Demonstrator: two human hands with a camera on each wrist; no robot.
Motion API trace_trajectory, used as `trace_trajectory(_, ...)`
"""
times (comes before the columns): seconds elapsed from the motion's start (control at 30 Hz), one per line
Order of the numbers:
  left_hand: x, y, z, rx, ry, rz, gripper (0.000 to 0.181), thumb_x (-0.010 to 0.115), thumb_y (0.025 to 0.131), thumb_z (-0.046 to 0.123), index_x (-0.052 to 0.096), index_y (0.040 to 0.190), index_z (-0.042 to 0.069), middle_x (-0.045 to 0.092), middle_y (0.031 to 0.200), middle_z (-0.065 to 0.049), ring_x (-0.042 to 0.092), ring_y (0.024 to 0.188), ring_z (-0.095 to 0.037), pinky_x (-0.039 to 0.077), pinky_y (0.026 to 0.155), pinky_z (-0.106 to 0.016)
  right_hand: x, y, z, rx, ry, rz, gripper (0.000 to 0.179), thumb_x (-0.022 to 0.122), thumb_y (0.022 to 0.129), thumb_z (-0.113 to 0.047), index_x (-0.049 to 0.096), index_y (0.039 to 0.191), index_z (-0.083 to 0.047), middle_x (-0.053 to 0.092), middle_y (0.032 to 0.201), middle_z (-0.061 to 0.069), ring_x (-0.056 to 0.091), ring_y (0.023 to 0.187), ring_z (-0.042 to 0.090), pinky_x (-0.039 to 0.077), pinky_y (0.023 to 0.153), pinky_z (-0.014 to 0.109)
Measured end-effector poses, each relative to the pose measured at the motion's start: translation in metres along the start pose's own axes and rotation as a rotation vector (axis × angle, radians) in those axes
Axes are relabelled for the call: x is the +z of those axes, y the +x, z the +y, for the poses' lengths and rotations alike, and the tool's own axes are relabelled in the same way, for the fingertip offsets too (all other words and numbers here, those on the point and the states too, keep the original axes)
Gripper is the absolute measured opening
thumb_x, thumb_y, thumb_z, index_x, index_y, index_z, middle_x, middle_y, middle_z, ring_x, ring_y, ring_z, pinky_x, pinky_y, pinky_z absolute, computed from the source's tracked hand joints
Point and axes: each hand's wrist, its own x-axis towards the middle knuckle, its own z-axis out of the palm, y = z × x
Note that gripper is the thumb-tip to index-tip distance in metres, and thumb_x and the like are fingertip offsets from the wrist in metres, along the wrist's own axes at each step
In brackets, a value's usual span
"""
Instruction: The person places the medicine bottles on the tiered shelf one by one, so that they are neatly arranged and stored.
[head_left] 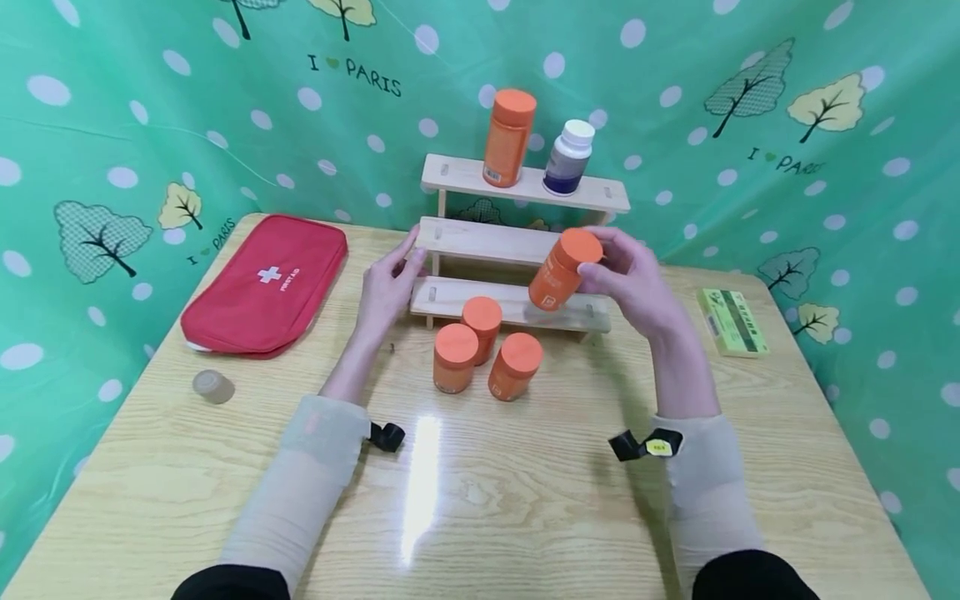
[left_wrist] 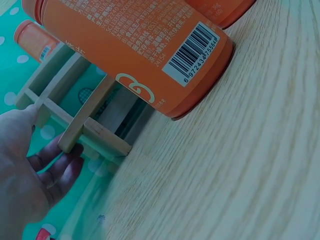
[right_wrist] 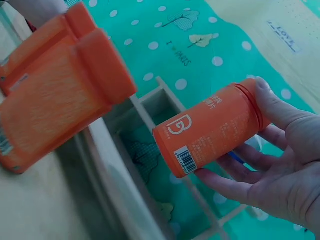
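Note:
My right hand (head_left: 639, 287) holds an orange supplement bottle (head_left: 558, 273) near its cap, tilted in front of the middle and lower tiers of a three-tier wooden shelf (head_left: 480, 239). In the right wrist view, the thumb lies by the cap and the fingers run along the bottle's far side. My left hand (head_left: 385, 287) grips the shelf's left end, thumb above and fingers curled beneath in the left wrist view. On the top tier stand another orange bottle (head_left: 507, 143) and a white-capped bottle (head_left: 568, 160) with a dark blue lower part.
Three orange bottles (head_left: 454, 360) stand close together on the table (head_left: 525, 500) before the shelf. A red first-aid pouch (head_left: 262, 287) and a small grey-brown cap-like object (head_left: 213, 387) lie at left. A yellow-green box (head_left: 732, 322) lies at right; a patterned green curtain (head_left: 300, 167) hangs behind.

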Motion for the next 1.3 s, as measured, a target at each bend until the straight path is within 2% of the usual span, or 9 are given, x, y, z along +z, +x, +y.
trace_trajectory(0.17, -0.002, 0.000, 0.001, -0.008, -0.004, -0.001, 0.051, 0.052, 0.103, 0.058, 0.048, 0.151, 0.043, 0.077, 0.103, -0.020, 0.069, 0.096, -0.026, 0.042, 0.076, -0.032, 0.008, 0.029, -0.021, 0.068, -0.070, 0.036, 0.045, 0.071, 0.098, -0.019, 0.059, 0.141, -0.014, 0.064, 0.135, 0.007, 0.061, 0.121, 0.022, 0.060, 0.087, 0.028)
trace_trajectory(0.27, -0.004, 0.000, 0.002, -0.023, -0.008, 0.004, 0.051, 0.051, 0.102, 0.060, 0.047, 0.150, 0.046, 0.076, 0.107, -0.020, 0.070, 0.100, -0.027, 0.044, 0.085, -0.034, 0.017, 0.047, -0.033, 0.089, -0.123, 0.025, 0.048, 0.072, 0.097, -0.026, 0.058, 0.142, -0.018, 0.061, 0.140, 0.010, 0.058, 0.127, 0.024, 0.060, 0.088, 0.029)
trace_trajectory(0.37, -0.005, -0.001, 0.002, -0.026, -0.010, 0.001, 0.051, 0.052, 0.102, 0.061, 0.047, 0.151, 0.046, 0.076, 0.112, -0.021, 0.071, 0.104, -0.029, 0.047, 0.095, -0.038, 0.025, 0.061, -0.043, 0.101, -0.160, 0.024, 0.047, 0.073, 0.097, -0.028, 0.058, 0.141, -0.020, 0.061, 0.139, 0.008, 0.058, 0.127, 0.024, 0.060, 0.092, 0.034)
trace_trajectory(0.53, -0.005, -0.001, 0.002, -0.022, -0.014, 0.001, 0.051, 0.052, 0.103, 0.058, 0.047, 0.151, 0.044, 0.075, 0.111, -0.022, 0.070, 0.106, -0.032, 0.046, 0.103, -0.044, 0.038, 0.081, -0.053, 0.116, -0.154, 0.032, 0.048, 0.073, 0.096, -0.029, 0.058, 0.141, -0.021, 0.060, 0.138, 0.005, 0.057, 0.127, 0.022, 0.057, 0.097, 0.044)
trace_trajectory(0.67, -0.005, -0.001, 0.002, -0.019, -0.017, 0.002, 0.051, 0.053, 0.103, 0.057, 0.047, 0.152, 0.042, 0.075, 0.113, -0.022, 0.069, 0.106, -0.032, 0.046, 0.105, -0.045, 0.046, 0.093, -0.055, 0.114, -0.114, 0.036, 0.048, 0.074, 0.096, -0.028, 0.058, 0.141, -0.021, 0.059, 0.139, 0.006, 0.056, 0.128, 0.022, 0.056, 0.101, 0.050)
trace_trajectory(0.93, -0.003, -0.001, 0.002, -0.029, 0.004, -0.008, 0.051, 0.051, 0.103, 0.059, 0.045, 0.152, 0.045, 0.074, 0.117, -0.020, 0.068, 0.106, -0.030, 0.046, 0.101, -0.043, 0.057, 0.102, -0.047, 0.137, -0.117, 0.024, 0.047, 0.075, 0.095, -0.028, 0.059, 0.139, -0.020, 0.059, 0.136, 0.005, 0.055, 0.127, 0.021, 0.054, 0.104, 0.050)
trace_trajectory(1.13, -0.001, -0.001, 0.001, -0.029, -0.010, -0.017, 0.052, 0.051, 0.103, 0.058, 0.044, 0.152, 0.045, 0.072, 0.126, -0.018, 0.070, 0.110, -0.032, 0.046, 0.108, -0.046, 0.057, 0.103, -0.038, 0.167, -0.140, 0.031, 0.048, 0.074, 0.096, -0.029, 0.058, 0.140, -0.021, 0.058, 0.139, 0.007, 0.056, 0.129, 0.022, 0.053, 0.105, 0.051)
trace_trajectory(1.3, 0.000, -0.001, 0.002, -0.024, -0.017, -0.012, 0.053, 0.052, 0.103, 0.058, 0.045, 0.153, 0.042, 0.072, 0.126, -0.017, 0.068, 0.107, -0.031, 0.047, 0.097, -0.039, 0.056, 0.105, -0.032, 0.181, -0.141, 0.029, 0.048, 0.074, 0.096, -0.029, 0.058, 0.140, -0.022, 0.058, 0.141, 0.007, 0.056, 0.129, 0.021, 0.054, 0.104, 0.050)
